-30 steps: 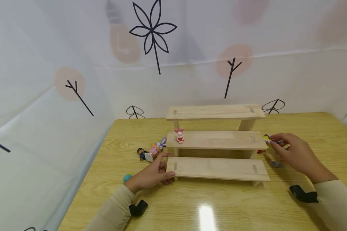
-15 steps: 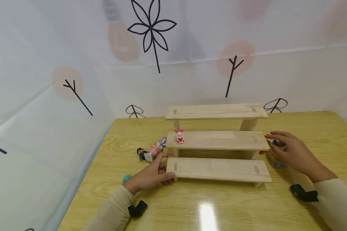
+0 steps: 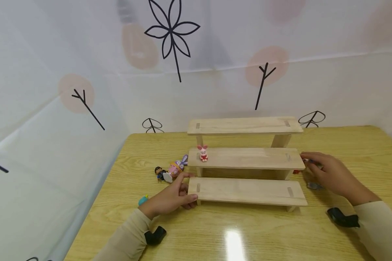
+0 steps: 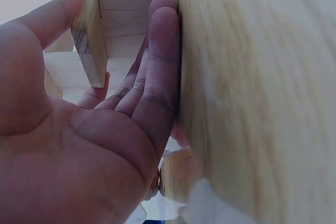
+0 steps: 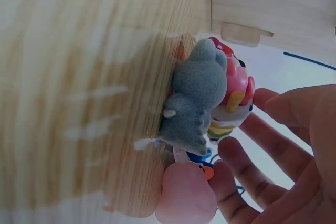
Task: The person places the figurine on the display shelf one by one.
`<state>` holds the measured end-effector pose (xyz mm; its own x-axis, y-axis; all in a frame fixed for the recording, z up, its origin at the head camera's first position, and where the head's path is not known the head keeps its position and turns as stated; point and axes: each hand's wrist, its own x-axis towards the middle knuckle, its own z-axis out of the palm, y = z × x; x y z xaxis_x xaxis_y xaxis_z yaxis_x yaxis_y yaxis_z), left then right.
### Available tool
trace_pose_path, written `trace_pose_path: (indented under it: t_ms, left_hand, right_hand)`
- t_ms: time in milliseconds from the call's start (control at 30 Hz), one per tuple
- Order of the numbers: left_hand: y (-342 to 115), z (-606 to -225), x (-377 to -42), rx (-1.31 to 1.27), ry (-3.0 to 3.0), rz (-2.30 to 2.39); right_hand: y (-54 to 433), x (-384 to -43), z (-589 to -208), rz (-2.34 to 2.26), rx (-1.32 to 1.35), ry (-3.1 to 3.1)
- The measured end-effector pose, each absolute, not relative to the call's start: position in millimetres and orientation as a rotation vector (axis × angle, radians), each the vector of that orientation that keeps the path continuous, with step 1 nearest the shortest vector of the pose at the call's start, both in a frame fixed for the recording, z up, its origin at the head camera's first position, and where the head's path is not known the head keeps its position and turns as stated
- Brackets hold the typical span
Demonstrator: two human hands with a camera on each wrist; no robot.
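Note:
A three-step wooden display shelf (image 3: 245, 190) stands on the table. My left hand (image 3: 170, 195) grips the left end of its lowest board, thumb at the front corner and forefinger at the back; in the left wrist view the other fingers lie straight along the tabletop. At the shelf's right side my right hand (image 3: 333, 175) pinches a small pink, white and yellow figurine (image 5: 236, 90) between thumb and fingers, largely hidden in the head view. Beside it lie a fuzzy grey animal figure (image 5: 197, 87) and a pink duck-like toy (image 5: 186, 195). A pink pig figurine (image 3: 203, 154) sits on the middle step.
Left of the shelf lie a purple-eared rabbit toy (image 3: 177, 168), a dark-haired doll figure (image 3: 160, 174) and a teal toy (image 3: 143, 200). A bit of red toy (image 3: 296, 172) shows by the shelf's right leg. A patterned white cloth (image 3: 222, 94) hangs behind the table.
My right hand has moved slightly down and tilted over the toys, covering the colourful figurine. The shelf's right end has shifted a little toward the right. My left hand keeps its place.

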<state>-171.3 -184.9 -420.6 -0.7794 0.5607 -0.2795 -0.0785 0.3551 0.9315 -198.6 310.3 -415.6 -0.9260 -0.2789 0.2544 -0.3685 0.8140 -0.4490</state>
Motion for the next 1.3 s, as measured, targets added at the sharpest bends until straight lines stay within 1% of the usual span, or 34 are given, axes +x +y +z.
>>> trace_pose_path:
  t_ms: [100, 400, 867, 1300]
  left_hand:
    - [-185.3, -419.7, -170.8, 0.419, 2.052, 1.456]
    - [-184.9, -419.3, -170.9, 0.418, 2.039, 1.463]
    - [-185.3, -423.8, -169.7, 0.406, 2.037, 1.471]
    - [-186.0, -421.6, -172.0, 0.4, 2.042, 1.466]
  right_hand:
    - [307.5, -198.4, -414.7, 0.737, 0.458, -2.849]
    - [305.0, -196.3, -413.6, 0.66, 0.421, -2.915]
    - [307.7, -194.3, -414.6, 0.64, 0.469, -2.945]
    - [299.8, -192.6, -407.6, 0.793, 0.378, -3.056]
